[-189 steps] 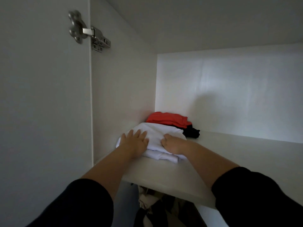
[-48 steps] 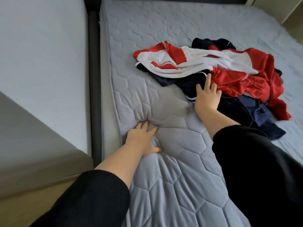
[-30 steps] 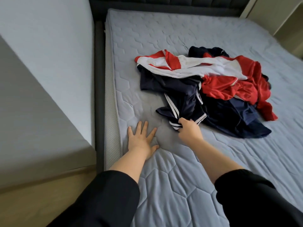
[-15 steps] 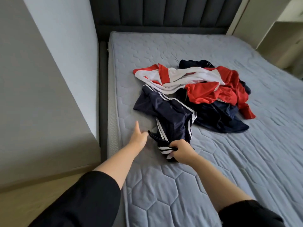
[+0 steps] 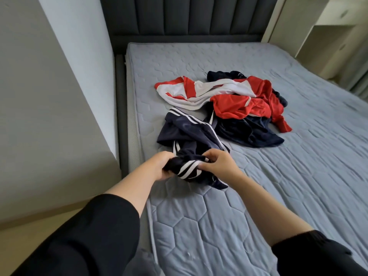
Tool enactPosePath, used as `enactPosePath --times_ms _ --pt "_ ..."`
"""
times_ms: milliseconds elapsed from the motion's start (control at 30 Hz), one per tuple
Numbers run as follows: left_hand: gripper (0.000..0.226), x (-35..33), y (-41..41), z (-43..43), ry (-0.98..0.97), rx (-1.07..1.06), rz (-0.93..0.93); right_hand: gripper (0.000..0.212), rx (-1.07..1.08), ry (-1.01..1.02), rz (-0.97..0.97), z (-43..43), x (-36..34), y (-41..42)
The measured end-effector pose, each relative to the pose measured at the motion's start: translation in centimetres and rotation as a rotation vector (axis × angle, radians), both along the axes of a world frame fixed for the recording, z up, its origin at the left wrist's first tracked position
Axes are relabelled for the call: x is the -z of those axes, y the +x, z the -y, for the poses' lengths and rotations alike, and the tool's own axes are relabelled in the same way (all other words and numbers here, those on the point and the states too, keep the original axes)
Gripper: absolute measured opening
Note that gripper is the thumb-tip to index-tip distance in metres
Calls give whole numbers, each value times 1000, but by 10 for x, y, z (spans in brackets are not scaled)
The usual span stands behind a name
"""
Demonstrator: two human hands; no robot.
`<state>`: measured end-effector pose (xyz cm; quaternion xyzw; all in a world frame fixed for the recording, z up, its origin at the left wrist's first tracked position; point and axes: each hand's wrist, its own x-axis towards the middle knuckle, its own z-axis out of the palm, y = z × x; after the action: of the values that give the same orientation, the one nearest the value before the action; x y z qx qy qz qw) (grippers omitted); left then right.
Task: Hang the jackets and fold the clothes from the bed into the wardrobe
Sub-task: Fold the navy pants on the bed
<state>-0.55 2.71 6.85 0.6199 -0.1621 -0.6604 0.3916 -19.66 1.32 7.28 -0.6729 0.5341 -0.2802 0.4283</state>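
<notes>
I see the navy garment with white stripes (image 5: pixel 191 140) just left of the frame's centre, lying on the grey quilted mattress (image 5: pixel 298 176). Its near end is bunched and lifted a little off the bed between both hands, while the rest trails back up the frame in loose folds toward the other clothes. My left hand (image 5: pixel 162 166) has its fingers curled round the bunched left end of that fabric. My right hand (image 5: pixel 218 165) pinches the same bunch from the right, thumb and fingers closed on the striped edge; the two hands sit close together with the cloth between them.

Above that, near the middle of the frame, I see a heap of clothes: a white and red top (image 5: pixel 191 92) spread to the left, a red garment (image 5: pixel 247 104) crumpled to its right, and a dark navy piece (image 5: pixel 249 134) under and below the red one. The striped garment touches the heap at its upper right edge.

Both forearms come in from the bottom of the frame, each ending in a black sleeve (image 5: pixel 89 236).

Along the top of the frame I see the dark padded headboard (image 5: pixel 185 16). A pale wall (image 5: pixel 39 96) fills the left side, and a cream cabinet (image 5: pixel 334 36) stands in the upper right corner.
</notes>
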Motion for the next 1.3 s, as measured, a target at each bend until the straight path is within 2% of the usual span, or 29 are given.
enactPosePath --times_ms 67,133,167,233,300,333,367,433,500,567,600,667,733,800,833,900,967,1100,1233,1300 --pt "48 2 6 -9 -3 -58 -89 21 157 -16 58 1 10 0" --pt "59 2 11 -13 -69 -75 -144 28 248 -21 -5 2 20 -1" --pt "51 3 11 -13 -101 -42 -56 36 257 -10 -56 2 25 -2" --pt "21 5 14 -13 -151 104 414 53 222 34 -139 0 33 -4" --pt "57 16 20 -13 -272 383 910 70 170 90 -149 -4 37 -4" --pt "64 17 21 -14 -356 515 1061 77 149 117 -158 -5 38 -4" --pt "62 18 18 -16 -454 609 1155 83 128 127 -209 -5 40 -3" --pt "48 23 12 -17 -582 753 1238 93 67 96 -444 -6 44 -5" --pt "42 27 3 -19 -590 884 1270 98 -38 43 -679 -5 53 -9" --pt "43 28 -4 -21 -644 946 1326 91 -115 9 -791 -6 62 -15" --pt "38 26 -8 -26 -761 943 1381 80 -105 -6 -793 -5 64 -19" --pt "19 22 -16 -33 -1161 904 1525 50 15 -39 -689 -2 65 -27" --pt "24 22 -28 -42 -1419 1022 1612 30 107 -83 -603 3 64 -32" --pt "31 29 -46 -48 -1335 1311 1657 24 126 -146 -626 6 67 -34" --pt "36 34 -54 -50 -1200 1430 1682 24 145 -173 -628 6 69 -34" --pt "37 48 -67 -51 -1028 1453 1769 24 182 -186 -599 5 68 -33" --pt "28 52 -73 -49 -966 1407 1818 24 182 -133 -558 4 66 -32" --pt "22 50 -68 -41 -867 1195 1656 32 130 37 -392 4 55 -32" --pt "13 30 -48 -30 -703 750 1283 71 -31 395 6 4 37 -43" --pt "8 19 -38 -25 -636 596 1144 85 -167 460 36 5 29 -46"
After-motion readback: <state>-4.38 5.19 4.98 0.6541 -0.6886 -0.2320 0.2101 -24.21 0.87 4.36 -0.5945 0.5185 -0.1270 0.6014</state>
